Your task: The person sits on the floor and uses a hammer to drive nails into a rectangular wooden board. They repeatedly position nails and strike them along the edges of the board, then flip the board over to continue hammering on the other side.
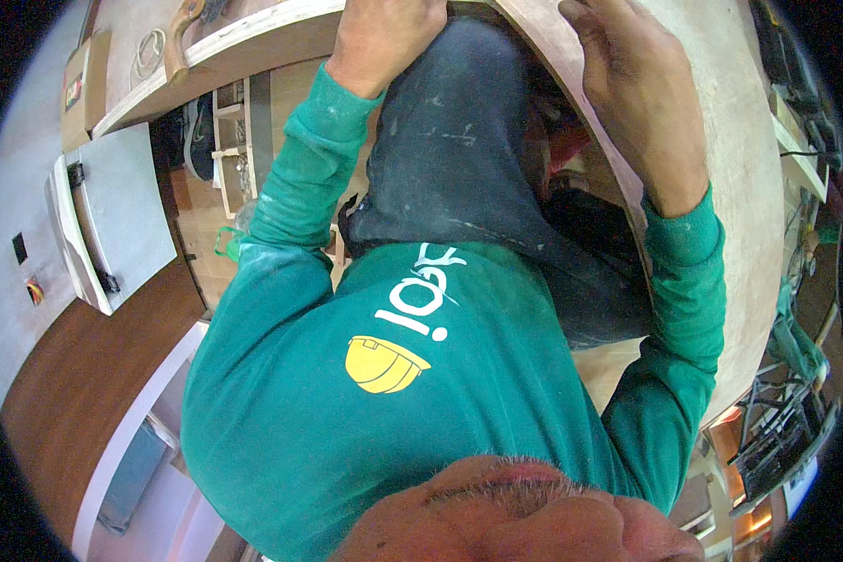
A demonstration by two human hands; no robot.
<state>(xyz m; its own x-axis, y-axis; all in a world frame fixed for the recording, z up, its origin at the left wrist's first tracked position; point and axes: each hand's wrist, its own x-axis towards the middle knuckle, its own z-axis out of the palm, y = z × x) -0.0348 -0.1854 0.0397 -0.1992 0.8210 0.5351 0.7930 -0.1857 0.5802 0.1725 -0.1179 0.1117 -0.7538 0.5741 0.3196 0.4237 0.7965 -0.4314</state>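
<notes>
My left hand (384,42) is at the top edge of the view, beside the pale plywood rim (253,45) of a work surface. Its fingers are mostly cut off, so I cannot tell what they hold. Over on the right, my right hand (642,98) is above or against a broad plywood panel (745,187) with a curved edge. The thumb side shows in part, bent, while the other fingertips run out of the picture. Between both hands are my dusty dark trousers (450,131), with the panel edge curving past the leg.
At the upper left, a tool with a wooden handle (176,47) lies near a coil of cord (148,51) and a cardboard box (84,86). A white panel (126,215) stands further left. Black metal gear (787,436) sits at the lower right.
</notes>
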